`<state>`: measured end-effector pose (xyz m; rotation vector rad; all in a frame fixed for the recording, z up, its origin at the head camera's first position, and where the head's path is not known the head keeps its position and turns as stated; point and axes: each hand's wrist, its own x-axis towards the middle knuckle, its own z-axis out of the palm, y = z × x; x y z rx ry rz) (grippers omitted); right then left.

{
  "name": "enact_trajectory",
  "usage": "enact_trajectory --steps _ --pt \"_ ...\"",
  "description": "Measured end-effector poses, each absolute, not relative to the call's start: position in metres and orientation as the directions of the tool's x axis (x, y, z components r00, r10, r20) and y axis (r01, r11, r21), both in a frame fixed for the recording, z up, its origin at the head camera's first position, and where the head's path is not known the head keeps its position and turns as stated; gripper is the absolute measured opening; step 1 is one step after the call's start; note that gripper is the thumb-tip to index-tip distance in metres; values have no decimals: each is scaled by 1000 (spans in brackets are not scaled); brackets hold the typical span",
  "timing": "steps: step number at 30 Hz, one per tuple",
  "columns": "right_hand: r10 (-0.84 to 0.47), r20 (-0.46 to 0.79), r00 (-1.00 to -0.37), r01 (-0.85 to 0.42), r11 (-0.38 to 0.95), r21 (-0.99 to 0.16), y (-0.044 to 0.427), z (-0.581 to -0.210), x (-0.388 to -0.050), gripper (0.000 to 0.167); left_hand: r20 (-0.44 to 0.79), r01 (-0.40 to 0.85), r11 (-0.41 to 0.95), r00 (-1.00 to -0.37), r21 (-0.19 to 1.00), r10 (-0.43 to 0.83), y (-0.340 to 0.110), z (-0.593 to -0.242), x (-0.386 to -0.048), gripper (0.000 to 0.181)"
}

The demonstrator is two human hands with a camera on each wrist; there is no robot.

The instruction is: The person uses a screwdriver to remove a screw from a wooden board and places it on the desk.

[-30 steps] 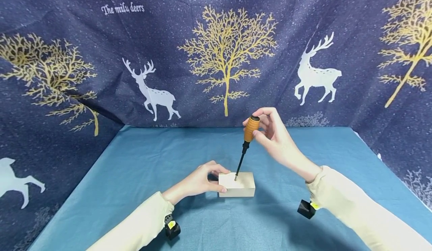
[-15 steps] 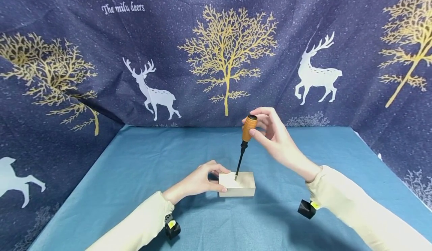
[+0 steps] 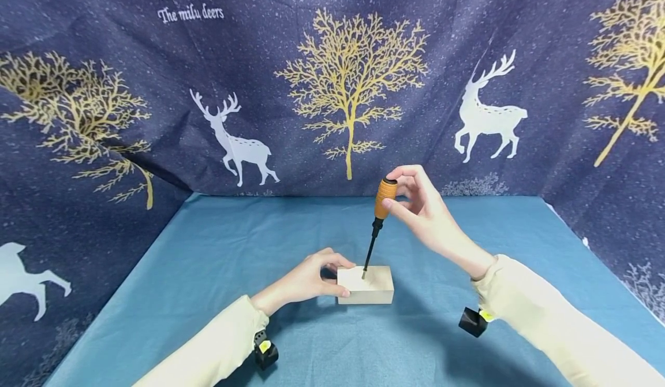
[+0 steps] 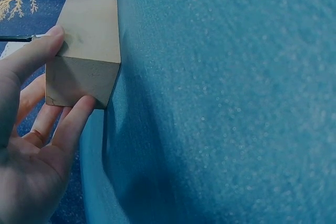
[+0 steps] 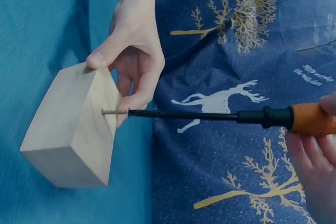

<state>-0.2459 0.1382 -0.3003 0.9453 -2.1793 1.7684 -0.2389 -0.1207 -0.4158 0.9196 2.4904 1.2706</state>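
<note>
A pale wooden block (image 3: pixel 366 296) lies on the blue cloth, its left end held between the thumb and fingers of my left hand (image 3: pixel 306 277). In the right wrist view a screw (image 5: pixel 114 112) stands partly sunk in the block's top face (image 5: pixel 97 124), with the screwdriver's tip at its head. My right hand (image 3: pixel 423 214) grips the orange handle (image 3: pixel 385 197) of the screwdriver, thumb on the near side. Its black shaft (image 3: pixel 371 249) leans slightly to the right. The left wrist view shows thumb and fingers of the left hand (image 4: pixel 37 156) against the block (image 4: pixel 89 30).
Blue cloth (image 3: pixel 234 231) covers the table. Behind it hangs a dark blue backdrop (image 3: pixel 312 144) printed with golden trees and white deer. A black wrist camera (image 3: pixel 266 354) is on the left sleeve and another (image 3: pixel 473 322) below the right one.
The screwdriver's handle has tipped slightly left, then a little back to the right, and the right thumb and fingers have shifted on it. The left hand and block stay in place.
</note>
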Motion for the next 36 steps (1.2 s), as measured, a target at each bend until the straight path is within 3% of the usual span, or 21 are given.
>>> enact_trajectory --steps 4,11,21,28,36 --pt "-420 523 -742 -574 -6 -819 138 -301 -244 34 92 433 446 -791 784 605 -121 -417 -240 45" --pt "-303 495 -815 -565 218 -796 136 -303 -244 45 85 420 437 -791 796 606 -121 -418 -240 45" --pt "-414 535 -736 -580 -20 -814 136 -305 -244 34 77 408 439 -797 801 599 -120 -418 -239 46" --pt "-297 519 -801 -583 198 -788 136 -303 -244 44 78 415 444 -794 794 602 -120 -416 -239 46" --pt "-379 547 -746 -581 -31 -814 139 -303 -246 28 97 439 446 -789 780 607 -121 -416 -239 46"
